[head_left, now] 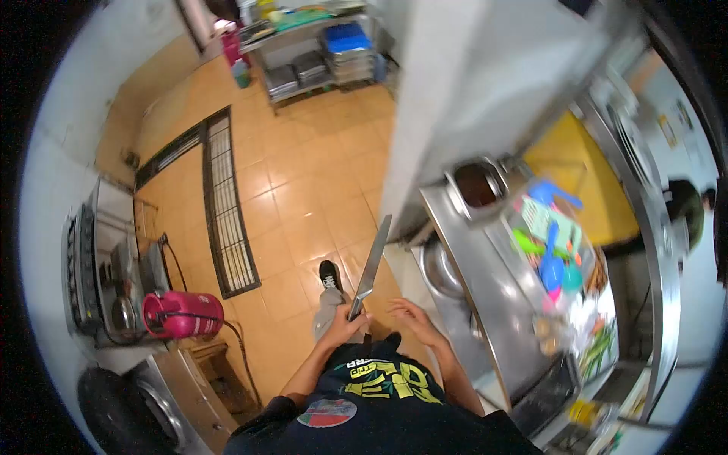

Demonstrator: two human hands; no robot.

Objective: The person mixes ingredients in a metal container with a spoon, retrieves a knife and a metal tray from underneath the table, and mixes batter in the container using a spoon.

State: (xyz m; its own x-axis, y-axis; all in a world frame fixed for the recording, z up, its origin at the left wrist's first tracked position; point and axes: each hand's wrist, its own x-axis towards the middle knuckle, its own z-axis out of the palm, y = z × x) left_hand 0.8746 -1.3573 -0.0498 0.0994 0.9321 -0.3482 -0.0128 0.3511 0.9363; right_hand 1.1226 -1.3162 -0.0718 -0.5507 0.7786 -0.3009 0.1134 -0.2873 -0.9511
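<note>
A large kitchen knife [371,265] points up and away from me, its long blade over the tiled floor. My left hand [341,327] is wrapped round its dark handle, in front of my waist. To the right of it, my right hand [417,321] holds nothing, its fingers apart and slightly curled. It is clear of the knife. A small brown strip [367,339] shows just below the knife handle; I cannot make out what it is.
At right stands a steel counter [485,273] with a metal pan [479,186] and colourful plastic utensils [552,262]. A pink gas cylinder [186,315] sits at left, near a stove [82,265]. A floor grate [227,205] crosses the tiles. Further off is a shelf rack [303,76].
</note>
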